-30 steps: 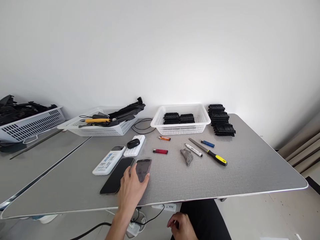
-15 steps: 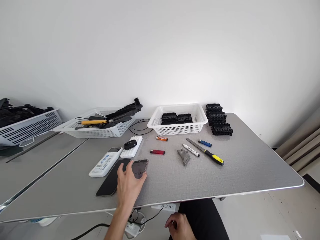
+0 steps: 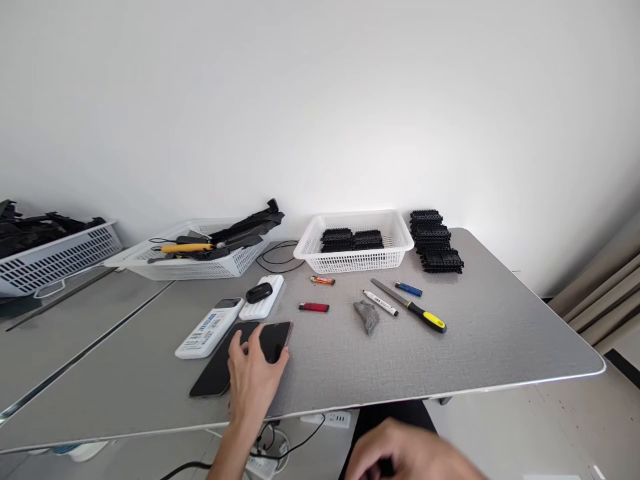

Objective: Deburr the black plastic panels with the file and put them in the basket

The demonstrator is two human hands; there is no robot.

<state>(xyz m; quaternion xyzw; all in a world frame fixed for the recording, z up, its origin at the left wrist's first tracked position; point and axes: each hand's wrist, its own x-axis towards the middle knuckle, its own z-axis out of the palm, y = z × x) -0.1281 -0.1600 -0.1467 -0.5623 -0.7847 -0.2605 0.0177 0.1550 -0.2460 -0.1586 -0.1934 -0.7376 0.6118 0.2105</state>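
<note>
My left hand [image 3: 255,373] is over the smaller smartphone [image 3: 276,339], thumb at its right edge and fingertips across its left side. The screen is dark. A larger black phone [image 3: 213,373] lies flat against it on the left, partly under my fingers. To the left of the phones rests a white power bank [image 3: 209,330] with blue print. Behind them a second white power bank [image 3: 265,307] carries a black computer mouse [image 3: 259,292]. My right hand [image 3: 410,453] is low at the bottom edge, above my lap, smeared by motion; its fingers look bent but are partly cut off.
On the grey table [image 3: 320,373] lie a red lighter [image 3: 314,307], an orange lighter [image 3: 323,281], a blue lighter [image 3: 409,289], a marker [image 3: 381,303], a file [image 3: 425,317] and a grey lump [image 3: 367,316]. Behind stand a white basket [image 3: 355,262] and stacked black parts [image 3: 440,260].
The smaller phone's screen has gone from showing a clock to dark. My right hand has risen from my lap toward the right. My left hand has barely moved.
</note>
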